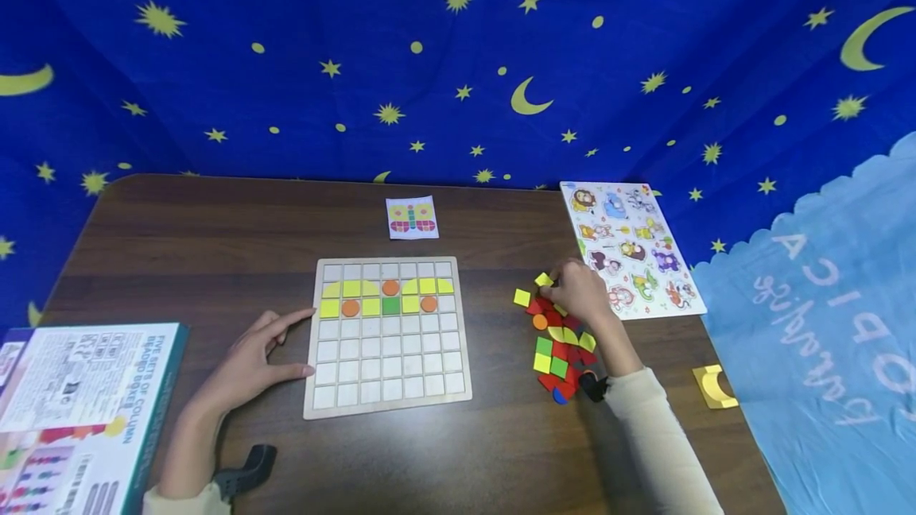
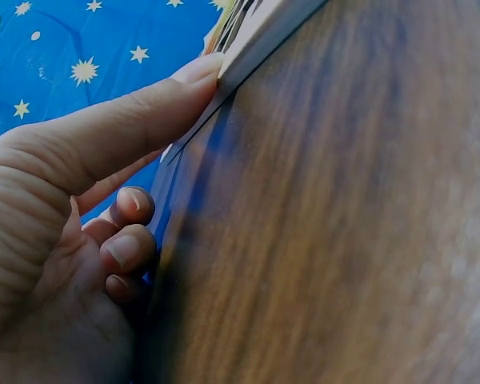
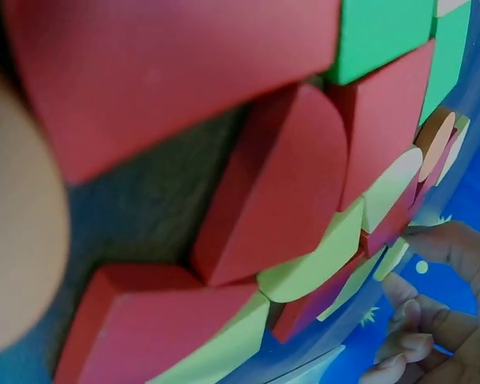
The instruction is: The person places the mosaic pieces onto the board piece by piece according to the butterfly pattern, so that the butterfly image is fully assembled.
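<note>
A wooden grid board [image 1: 390, 384] lies mid-table, with yellow tiles [image 1: 351, 288], orange discs [image 1: 428, 303] and a green square [image 1: 390, 306] set in its second and third rows. Along its left edge, my left hand [image 1: 250, 360] touches the rim with index finger and thumb; in the left wrist view the thumb [image 2: 144, 120] presses the edge. To the right, my right hand [image 1: 581, 290] is at the top of a pile of loose tiles [image 1: 561, 352]. Between its thumb and fingers it pinches a yellow tile [image 3: 392, 260]; its full shape is partly hidden.
A small butterfly pattern card [image 1: 412, 218] lies behind the board. An animal puzzle board [image 1: 633, 249] is at the back right, a yellow piece [image 1: 712, 388] near the right edge. A bead box [image 1: 86, 412] lies at left. A blue curtain [image 1: 358, 62] hangs behind the table.
</note>
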`<state>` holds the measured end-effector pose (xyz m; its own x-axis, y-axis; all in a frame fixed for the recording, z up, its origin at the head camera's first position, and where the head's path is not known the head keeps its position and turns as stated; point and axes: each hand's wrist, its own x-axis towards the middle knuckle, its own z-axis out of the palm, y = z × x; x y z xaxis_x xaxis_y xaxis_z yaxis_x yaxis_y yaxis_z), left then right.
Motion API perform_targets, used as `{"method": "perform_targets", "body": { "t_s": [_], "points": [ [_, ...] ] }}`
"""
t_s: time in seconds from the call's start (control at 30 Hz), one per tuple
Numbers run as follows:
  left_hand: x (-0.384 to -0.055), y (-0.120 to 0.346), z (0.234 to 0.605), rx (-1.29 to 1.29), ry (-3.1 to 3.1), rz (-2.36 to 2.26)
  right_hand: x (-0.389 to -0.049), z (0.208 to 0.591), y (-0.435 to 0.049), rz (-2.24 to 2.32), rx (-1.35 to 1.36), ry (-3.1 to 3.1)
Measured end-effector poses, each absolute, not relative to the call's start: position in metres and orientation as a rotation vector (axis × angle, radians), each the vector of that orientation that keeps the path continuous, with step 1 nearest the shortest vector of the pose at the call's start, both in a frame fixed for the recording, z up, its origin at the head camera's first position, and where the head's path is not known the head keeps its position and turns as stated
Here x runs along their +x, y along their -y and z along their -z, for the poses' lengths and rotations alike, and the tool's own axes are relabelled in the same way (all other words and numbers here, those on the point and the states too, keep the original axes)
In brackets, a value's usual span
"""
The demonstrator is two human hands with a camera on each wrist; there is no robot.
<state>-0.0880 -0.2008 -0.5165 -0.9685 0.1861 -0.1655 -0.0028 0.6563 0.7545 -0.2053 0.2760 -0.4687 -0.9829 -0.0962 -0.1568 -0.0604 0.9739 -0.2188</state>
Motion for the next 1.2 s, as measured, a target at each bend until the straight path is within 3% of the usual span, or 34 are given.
{"method": "perform_targets", "body": {
  "t_s": [0.6,1.2],
  "points": [
    [-0.088,0.201,0.516,0.149,-2.648,-1.211,-0.19,0.467,-0.212,0.299,-0.855,-2.951],
    [-0.088,0.2,0.515,0.146,-2.644,-1.213,-0.191,0.47,-0.164,0.226,-1.059,-2.794]
  ]
}}
